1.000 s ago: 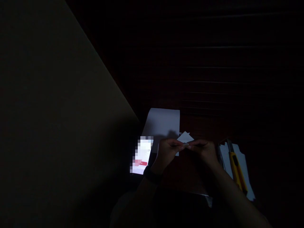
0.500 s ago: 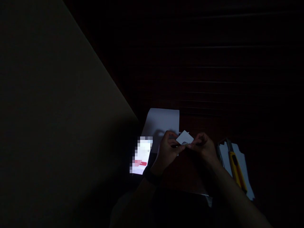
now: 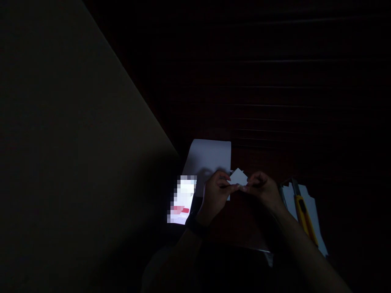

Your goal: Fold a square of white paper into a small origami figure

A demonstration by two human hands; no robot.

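Observation:
In a very dark scene, a small white folded piece of paper [image 3: 238, 177] is pinched between both my hands. My left hand [image 3: 215, 194] grips its left edge with thumb and fingers closed; a dark band circles that wrist. My right hand [image 3: 263, 190] pinches the right edge, fingers curled. The paper is held just above a dark reddish table [image 3: 244, 219], near a white sheet [image 3: 209, 156] lying flat behind the hands.
A lit phone screen [image 3: 182, 199] lies left of my left hand. A yellow utility knife [image 3: 304, 217] rests on white paper pieces [image 3: 314, 211] at the right. A large dim beige surface [image 3: 67, 154] fills the left side. Behind is dark slatted wood.
The hands have lifted slightly and their fingers have shifted on the paper, which turned a little between them. Everything else stays put.

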